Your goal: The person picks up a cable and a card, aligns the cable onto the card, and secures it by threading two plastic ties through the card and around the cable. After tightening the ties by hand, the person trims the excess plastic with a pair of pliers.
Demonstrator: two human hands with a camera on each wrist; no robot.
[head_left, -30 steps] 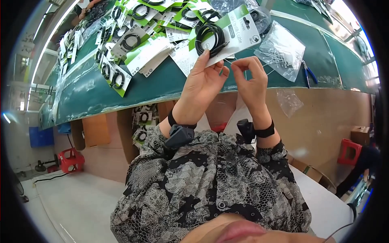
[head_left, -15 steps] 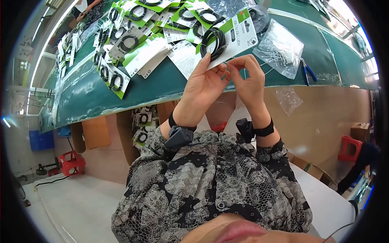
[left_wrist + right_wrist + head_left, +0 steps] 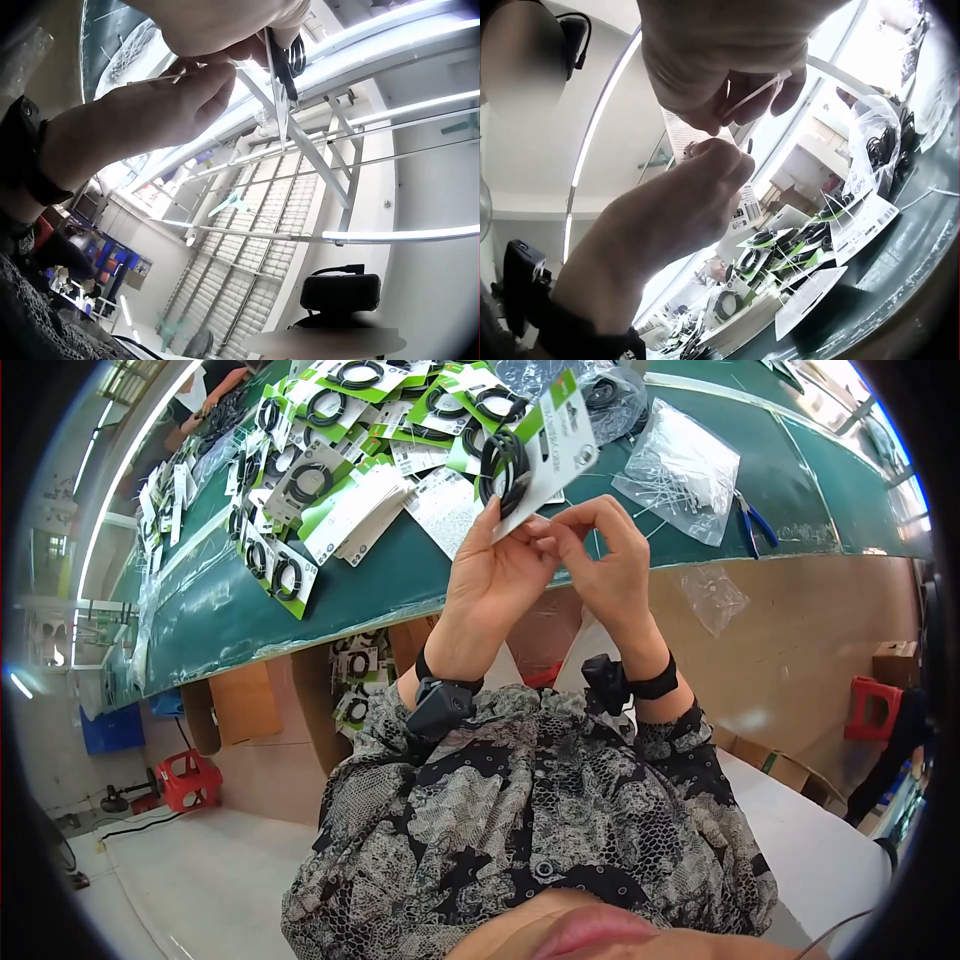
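The left hand (image 3: 490, 575) grips the lower edge of a white and green card (image 3: 560, 455) with a coiled black cable (image 3: 503, 472) on it, its thumb against the cable side. Close beside it, the right hand (image 3: 612, 565) has thumb and index finger pinched together at the card's lower corner. In the right wrist view a thin white tie (image 3: 757, 96) lies at the fingers of the right hand (image 3: 735, 60). The left wrist view shows the card (image 3: 277, 97) edge-on.
A heap of carded cables (image 3: 325, 405) covers the table's (image 3: 215, 595) left and middle. A stack of white cards (image 3: 355, 510) lies in front. To the right are a clear bag of white ties (image 3: 690, 465) and blue-handled pliers (image 3: 752, 525). A red stool (image 3: 188, 780) stands at left.
The card has turned steeper, its printed face more edge-on, and moved slightly left. The right hand has shifted left, closer to the left hand.
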